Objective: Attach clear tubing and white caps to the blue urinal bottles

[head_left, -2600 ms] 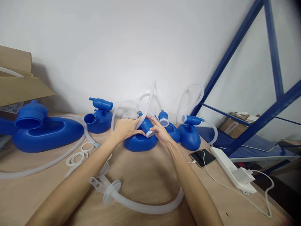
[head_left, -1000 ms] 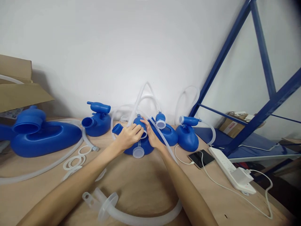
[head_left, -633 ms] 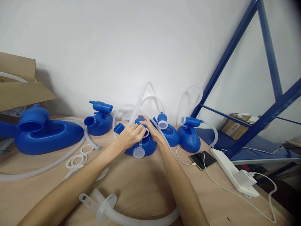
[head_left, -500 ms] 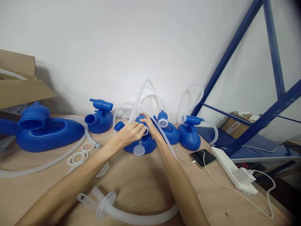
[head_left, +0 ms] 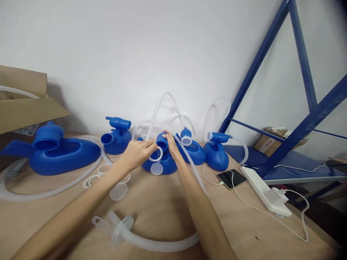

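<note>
My left hand (head_left: 141,151) pinches a white ring (head_left: 156,154), which is linked to a round translucent cap (head_left: 156,168) hanging in front of a blue bottle (head_left: 169,164). The ring is just left of a blue part with an open mouth (head_left: 162,141). My right hand (head_left: 171,143) is wrapped round the right side of that blue part, above the bottle. A translucent hose (head_left: 155,108) arches up behind my hands. More blue bottles stand at the left (head_left: 65,155), mid-left (head_left: 116,140), and right (head_left: 216,156).
A translucent hose with a disc fitting (head_left: 121,231) lies in front. White rings (head_left: 91,180) and a round cap (head_left: 118,191) rest near my left forearm. A phone (head_left: 231,178) and power strip (head_left: 265,191) are at right; a cardboard box (head_left: 24,79) is at left.
My left hand has moved left with the white ring, away from the blue mouth, which now shows open. My right hand stays on the blue part. The view has shifted slightly.
</note>
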Demonstrator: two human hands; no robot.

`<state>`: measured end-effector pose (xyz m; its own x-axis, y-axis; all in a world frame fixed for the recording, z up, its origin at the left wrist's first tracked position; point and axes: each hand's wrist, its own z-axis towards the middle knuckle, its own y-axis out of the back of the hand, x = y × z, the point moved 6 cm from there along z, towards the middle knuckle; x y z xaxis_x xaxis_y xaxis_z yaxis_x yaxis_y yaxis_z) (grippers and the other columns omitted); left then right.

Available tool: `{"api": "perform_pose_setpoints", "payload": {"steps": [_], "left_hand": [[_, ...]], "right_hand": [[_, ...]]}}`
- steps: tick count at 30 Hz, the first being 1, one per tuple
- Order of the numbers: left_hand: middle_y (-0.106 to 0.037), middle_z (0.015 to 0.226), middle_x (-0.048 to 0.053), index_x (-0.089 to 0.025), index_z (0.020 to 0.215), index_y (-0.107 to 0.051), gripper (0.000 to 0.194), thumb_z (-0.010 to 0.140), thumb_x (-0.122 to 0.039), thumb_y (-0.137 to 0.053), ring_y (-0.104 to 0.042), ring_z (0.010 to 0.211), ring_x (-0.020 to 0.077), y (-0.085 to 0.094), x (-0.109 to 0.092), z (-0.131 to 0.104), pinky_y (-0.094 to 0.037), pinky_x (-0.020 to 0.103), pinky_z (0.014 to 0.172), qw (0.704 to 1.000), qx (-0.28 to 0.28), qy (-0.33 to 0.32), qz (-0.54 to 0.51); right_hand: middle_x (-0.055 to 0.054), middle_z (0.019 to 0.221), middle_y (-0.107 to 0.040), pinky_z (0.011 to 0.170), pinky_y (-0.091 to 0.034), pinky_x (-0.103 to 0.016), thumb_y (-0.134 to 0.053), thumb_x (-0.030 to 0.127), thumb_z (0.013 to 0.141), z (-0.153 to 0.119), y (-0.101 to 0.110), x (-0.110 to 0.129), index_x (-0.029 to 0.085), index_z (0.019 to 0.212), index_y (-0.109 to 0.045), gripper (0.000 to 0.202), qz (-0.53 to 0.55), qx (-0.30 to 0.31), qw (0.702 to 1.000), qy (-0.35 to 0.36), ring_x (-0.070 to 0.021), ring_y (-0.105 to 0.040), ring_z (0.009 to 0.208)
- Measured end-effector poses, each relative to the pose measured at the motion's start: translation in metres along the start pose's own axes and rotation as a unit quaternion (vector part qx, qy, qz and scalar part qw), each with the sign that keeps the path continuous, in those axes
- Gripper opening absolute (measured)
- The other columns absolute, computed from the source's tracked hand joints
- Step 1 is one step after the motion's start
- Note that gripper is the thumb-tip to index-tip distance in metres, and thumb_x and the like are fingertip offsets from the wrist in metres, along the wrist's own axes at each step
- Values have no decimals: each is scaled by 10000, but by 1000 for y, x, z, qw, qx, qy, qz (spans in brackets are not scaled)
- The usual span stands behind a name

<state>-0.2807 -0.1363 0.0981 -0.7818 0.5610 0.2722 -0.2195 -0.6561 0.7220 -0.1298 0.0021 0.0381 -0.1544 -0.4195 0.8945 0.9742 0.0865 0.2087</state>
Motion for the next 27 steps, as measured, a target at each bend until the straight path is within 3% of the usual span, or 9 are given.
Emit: {"api": "perform_pose_setpoints", "payload": {"steps": [2,4,5,7,11,15,17,22,27], "left_hand": [[-743,805,74,-203,779,-723,251,976,-241,-571,-700,681,222,-8,29,-12,-432,288,524,986,162,36,-11],[-742,811,54,-224,724,-727,127,848,-231,-702,-690,688,229,-17,59,-32,-418,284,540,944,309,101,-51],[-745,825,46,-232,723,-738,67,787,-217,-749,-682,686,229,-20,69,-42,-420,282,550,924,354,129,-71],[-741,812,37,-229,728,-750,50,735,-206,-794,-657,662,218,-26,80,-55,-441,286,583,902,388,167,-95],[-743,781,64,-184,757,-750,96,797,-253,-802,-659,721,233,-40,60,-48,-490,327,709,911,334,190,-148],[-781,986,74,-222,987,-757,218,968,-416,-659,-711,912,257,-61,13,-23,-508,333,827,925,212,207,-240],[-775,1085,81,-205,1032,-723,222,1010,-390,-601,-718,974,242,-75,-2,-15,-512,316,855,919,141,245,-274],[-777,937,72,-169,918,-683,109,964,-261,-646,-716,771,210,-103,-7,-15,-517,308,733,875,12,360,-322],[-741,792,32,-187,762,-628,139,894,-186,-673,-697,730,196,-107,-2,-18,-491,281,684,845,-55,395,-356]], "right_hand": [[7,1249,-700,1146,-416,-411,-498,521,914,-1,1,-4,298,1274,-636,446,2,-21,1000,-7,-253,-569,1284],[-1,1262,-705,1145,-423,-412,-512,547,917,-2,1,-8,294,1280,-648,464,7,-34,999,-10,-259,-578,1284],[-6,1274,-705,1144,-427,-411,-517,562,919,-2,1,-10,291,1287,-652,477,9,-38,999,-9,-262,-580,1288],[-17,1303,-702,1144,-432,-410,-516,595,924,-3,1,-11,284,1304,-653,510,14,-45,999,-5,-266,-581,1299],[-30,1357,-689,1176,-405,-411,-496,655,932,-4,2,-12,279,1289,-665,546,18,-63,998,11,-274,-575,1330],[-50,1398,-670,1212,-366,-435,-489,667,942,-7,2,-10,268,1283,-665,554,14,-77,997,27,-288,-566,1357],[-59,1412,-663,1216,-359,-446,-483,659,950,-8,2,-9,261,1293,-659,554,13,-82,996,32,-291,-565,1361],[-63,1415,-664,1191,-392,-433,-467,666,960,-11,2,-7,257,1301,-655,564,6,-85,995,44,-285,-578,1347],[-62,1403,-675,1218,-347,-445,-467,662,966,-13,2,-6,255,1310,-655,565,-7,-98,994,42,-294,-553,1373]]}}
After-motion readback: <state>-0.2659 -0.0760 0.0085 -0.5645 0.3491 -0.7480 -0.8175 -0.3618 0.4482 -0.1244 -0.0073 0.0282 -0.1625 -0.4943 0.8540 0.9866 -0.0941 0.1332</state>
